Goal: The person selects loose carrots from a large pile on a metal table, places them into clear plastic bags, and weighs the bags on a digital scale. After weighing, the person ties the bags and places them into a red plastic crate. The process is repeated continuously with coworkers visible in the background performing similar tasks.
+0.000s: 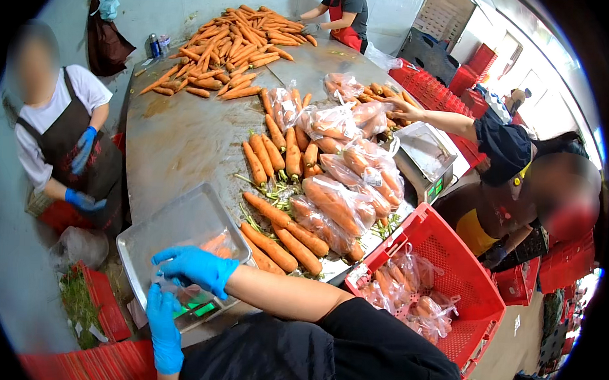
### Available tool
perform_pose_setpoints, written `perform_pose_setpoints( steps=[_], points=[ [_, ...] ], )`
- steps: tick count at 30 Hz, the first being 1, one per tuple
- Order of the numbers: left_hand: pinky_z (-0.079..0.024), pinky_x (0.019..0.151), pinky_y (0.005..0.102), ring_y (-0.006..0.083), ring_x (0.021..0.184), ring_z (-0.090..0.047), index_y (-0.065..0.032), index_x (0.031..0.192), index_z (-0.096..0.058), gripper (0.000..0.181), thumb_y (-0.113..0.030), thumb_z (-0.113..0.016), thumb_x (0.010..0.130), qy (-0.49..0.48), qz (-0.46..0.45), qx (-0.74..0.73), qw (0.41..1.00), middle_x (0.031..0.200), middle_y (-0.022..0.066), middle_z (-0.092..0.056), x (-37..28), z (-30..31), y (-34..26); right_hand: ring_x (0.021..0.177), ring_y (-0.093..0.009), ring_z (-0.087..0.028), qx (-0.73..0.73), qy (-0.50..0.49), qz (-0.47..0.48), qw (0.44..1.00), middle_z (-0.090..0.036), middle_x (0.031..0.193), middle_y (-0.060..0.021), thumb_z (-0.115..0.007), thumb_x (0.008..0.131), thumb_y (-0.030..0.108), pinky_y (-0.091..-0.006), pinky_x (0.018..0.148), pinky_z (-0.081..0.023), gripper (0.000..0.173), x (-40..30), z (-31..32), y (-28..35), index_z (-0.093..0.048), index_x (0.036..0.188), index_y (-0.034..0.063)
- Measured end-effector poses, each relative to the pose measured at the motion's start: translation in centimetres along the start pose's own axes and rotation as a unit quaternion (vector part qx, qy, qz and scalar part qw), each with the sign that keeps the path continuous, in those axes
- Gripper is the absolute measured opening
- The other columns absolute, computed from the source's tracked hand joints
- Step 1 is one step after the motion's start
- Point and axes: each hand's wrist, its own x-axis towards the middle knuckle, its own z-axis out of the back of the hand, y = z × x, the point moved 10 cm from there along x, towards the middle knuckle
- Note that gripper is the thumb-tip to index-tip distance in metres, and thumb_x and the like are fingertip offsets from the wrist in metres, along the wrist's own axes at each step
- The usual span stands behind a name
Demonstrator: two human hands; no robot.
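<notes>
Both my hands wear blue gloves and meet at the near edge of a metal scale pan point(181, 215). My left hand point(164, 319) and my right hand point(196, 268) pinch the gathered plastic of a clear bag of carrots point(219, 244). The bag lies in the pan, partly hidden under my right hand. Below my hands glows the green display point(197, 310) of the scale. Loose carrots point(287, 240) with trimmed stems lie right of the pan, next to several filled bags point(334, 204).
A red plastic crate point(435, 236) holding bagged carrots stands at my right. Across the metal table point(179, 144) rises a large carrot heap point(239, 44). A second scale point(426, 154) is at the right edge. Co-workers stand left, right and at the far end.
</notes>
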Motion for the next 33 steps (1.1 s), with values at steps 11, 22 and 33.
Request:
perform_pose_setpoints(
  steps=[11, 22, 33],
  points=[
    [-0.044, 0.083, 0.0376, 0.0281, 0.093, -0.056, -0.0022, 0.105, -0.057, 0.032, -0.003, -0.061, 0.072, 0.036, -0.162, 0.265, 0.95, 0.096, 0.0113, -0.06, 0.5, -2.6, -10.5, 0.062, -0.011, -0.054, -0.073, 0.061, 0.066, 0.993, -0.062, 0.078, -0.0059, -0.059, 0.081, 0.018, -0.0235, 0.057, -0.045, 0.027, -5.8, 0.6, 5.0, -0.063, 0.102, 0.0018],
    [-0.042, 0.064, 0.0242, 0.0077, 0.072, -0.048, -0.0026, 0.089, -0.057, 0.009, -0.011, -0.054, 0.087, 0.208, 0.101, -0.005, 0.973, 0.08, 0.0001, -0.055, 9.5, -22.0, -11.8, 0.095, -0.012, -0.056, -0.315, -0.158, 0.08, 0.932, -0.061, 0.108, -0.0053, -0.058, 0.084, 0.016, -0.0272, 0.086, -0.045, 0.032, -16.9, 25.4, 23.3, -0.06, 0.115, 0.0076],
    [-0.047, 0.077, 0.0418, 0.0349, 0.085, -0.06, -0.0075, 0.104, -0.06, 0.033, -0.034, -0.052, 0.087, 0.602, 0.108, 0.234, 0.756, 0.096, 0.018, -0.062, 4.4, -40.8, 2.0, 0.078, -0.017, -0.059, -0.176, -0.442, 0.058, 0.878, -0.064, 0.089, -0.0065, -0.057, 0.083, 0.021, -0.0276, 0.072, -0.048, 0.021, -11.0, 64.6, 34.7, -0.065, 0.094, 0.0057]
  ],
)
